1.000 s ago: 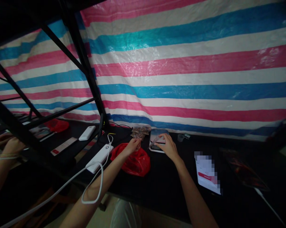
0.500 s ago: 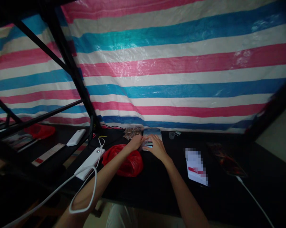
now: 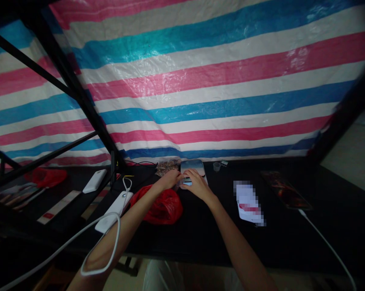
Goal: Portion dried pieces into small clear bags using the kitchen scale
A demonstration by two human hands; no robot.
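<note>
My left hand (image 3: 171,180) and my right hand (image 3: 197,184) meet at the back of the black table, fingertips almost touching. The left fingers are pinched beside a small translucent piece, perhaps clear plastic, too small to make out. My right fingers are bent over the front of a flat device with a metal top and a small lit display, like a digital scale (image 3: 192,165); what they grip is hidden. Just behind my left hand lies a clear bag of small brown bits (image 3: 167,167). A crumpled red plastic bag (image 3: 166,208) sits under and beside my left forearm.
A white power strip (image 3: 114,212) with a looped white cable lies left. On the right are a lit phone (image 3: 249,204) and a dark phone (image 3: 287,190) on a cable. A small clear cup (image 3: 217,166) stands near the striped sheet (image 3: 200,101). Black frame bars (image 3: 88,109) rise at left.
The view has tilted and shifted slightly. My hands stay together at the scale, with the right fingers a little lower over its front.
</note>
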